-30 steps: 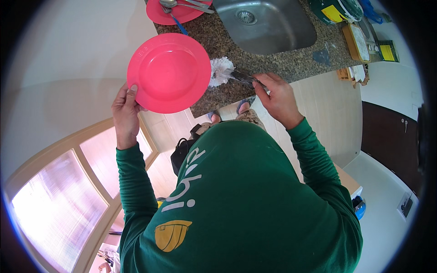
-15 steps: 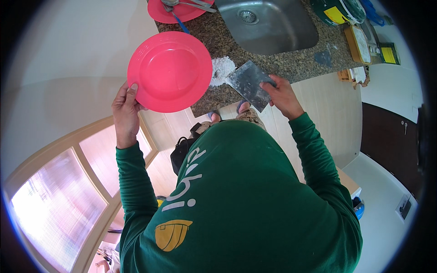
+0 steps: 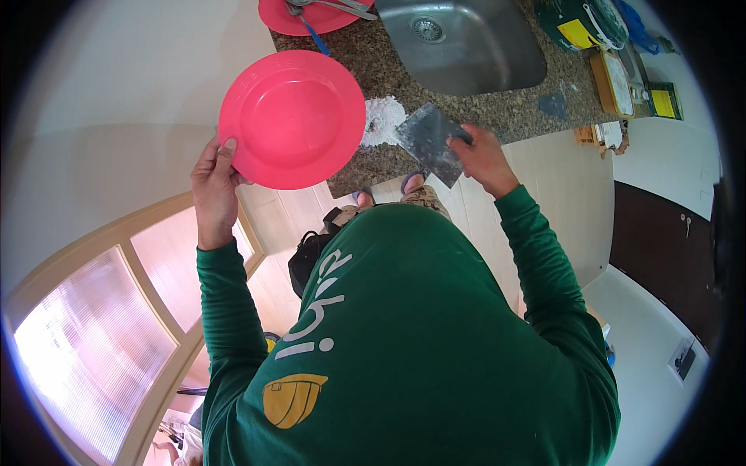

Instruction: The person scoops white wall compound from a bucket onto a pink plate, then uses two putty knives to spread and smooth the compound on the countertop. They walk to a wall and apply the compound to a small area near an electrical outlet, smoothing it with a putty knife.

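My left hand is closed on the lower left rim of a round pink plate, thumb on top. The plate hangs above the counter's left corner and hides part of it. In my right hand is a wide, flat grey scraper blade, smeared with white and gripped at its right edge. The scraper's left corner meets the right side of a pile of white powder on the speckled counter. The powder's left side reaches the plate's edge in view.
A steel sink is set into the counter. Behind the held plate lies another pink plate with spoons and a blue-handled utensil. A green tub and a tan tray stand at the far right. A framed glazed panel is at left.
The whole view has shifted slightly. My right hand and the scraper stay by the powder, tilted much as before. My left hand still holds the plate.
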{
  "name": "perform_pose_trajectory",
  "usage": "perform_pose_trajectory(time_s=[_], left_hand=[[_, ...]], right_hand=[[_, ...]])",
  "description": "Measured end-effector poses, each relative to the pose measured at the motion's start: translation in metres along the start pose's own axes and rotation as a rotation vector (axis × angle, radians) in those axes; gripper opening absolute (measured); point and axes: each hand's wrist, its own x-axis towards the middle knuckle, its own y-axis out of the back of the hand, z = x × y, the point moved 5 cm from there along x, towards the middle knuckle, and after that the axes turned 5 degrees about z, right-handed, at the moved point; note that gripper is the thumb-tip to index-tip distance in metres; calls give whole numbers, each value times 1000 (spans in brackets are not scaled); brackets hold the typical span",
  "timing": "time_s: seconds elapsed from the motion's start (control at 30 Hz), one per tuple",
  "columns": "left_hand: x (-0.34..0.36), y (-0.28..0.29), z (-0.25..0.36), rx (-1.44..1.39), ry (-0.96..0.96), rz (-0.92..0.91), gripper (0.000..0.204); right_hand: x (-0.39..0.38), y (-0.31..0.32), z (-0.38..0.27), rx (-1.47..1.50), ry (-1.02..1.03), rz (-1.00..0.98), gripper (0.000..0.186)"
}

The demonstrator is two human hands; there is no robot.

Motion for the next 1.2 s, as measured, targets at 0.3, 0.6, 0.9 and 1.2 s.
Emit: perform_pose_trajectory(time_s=[0.3,0.6,0.9,1.2], left_hand=[[1,1,-4,-26,9,-27,31],[-1,-7,2,-24,5,-35,29],[-3,-6,7,-25,-7,-23,30],[-14,1,6,-25,-2,37,34]], right_hand=[[-7,19,-8,361,-33,-99,46],[-12,16,-14,189,54,-16,26],[-35,8,-98,-398,902,152,21],[-34,8,-106,-563,1040,146,21]])
